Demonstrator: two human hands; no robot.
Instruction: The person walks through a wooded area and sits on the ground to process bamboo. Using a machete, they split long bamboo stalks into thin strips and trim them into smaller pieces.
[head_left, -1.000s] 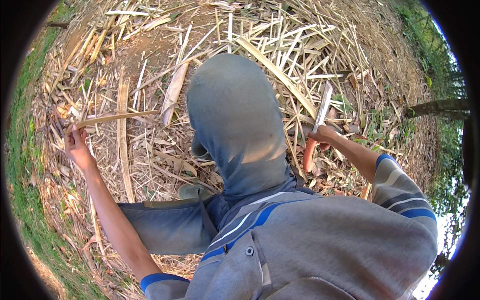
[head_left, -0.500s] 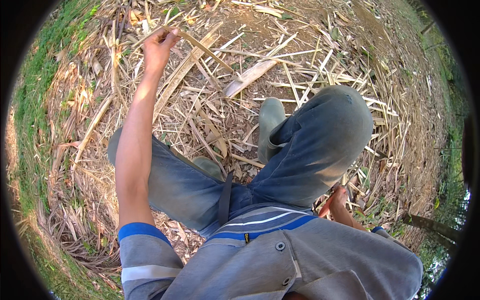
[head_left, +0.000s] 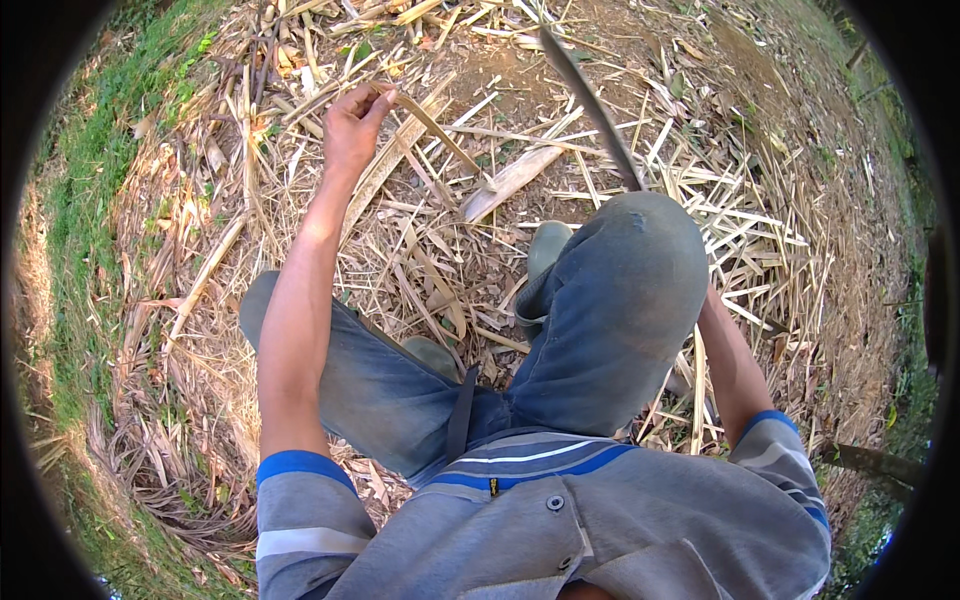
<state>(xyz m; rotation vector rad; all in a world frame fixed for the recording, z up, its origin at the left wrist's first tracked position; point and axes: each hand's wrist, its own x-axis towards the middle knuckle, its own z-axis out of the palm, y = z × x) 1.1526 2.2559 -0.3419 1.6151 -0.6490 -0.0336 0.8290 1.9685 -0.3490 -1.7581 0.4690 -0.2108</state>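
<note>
My left hand [head_left: 354, 130] pinches one end of a thin, curved, split strip [head_left: 440, 132], perhaps bamboo. The strip's far end slopes down to a pale flat piece of wood [head_left: 512, 184] on the ground. A long dark machete blade [head_left: 590, 100] rises from beyond my raised right knee [head_left: 645, 240], its tip pointing away and up. My right forearm [head_left: 730, 360] reaches behind that knee, in line with the blade. The knee hides my right hand and the machete's handle.
Many split strips [head_left: 740, 225] lie heaped beyond and right of my knee. Dry leaves, shavings and sticks cover the ground. A longer split piece [head_left: 395, 150] lies beside my left hand. My boots [head_left: 547, 250] are tucked close in. Grass [head_left: 90, 230] grows at the left.
My right arm has swung forward from beside my hip, and the machete blade has come into view. My left hand, still on the strip, sits slightly nearer and farther right.
</note>
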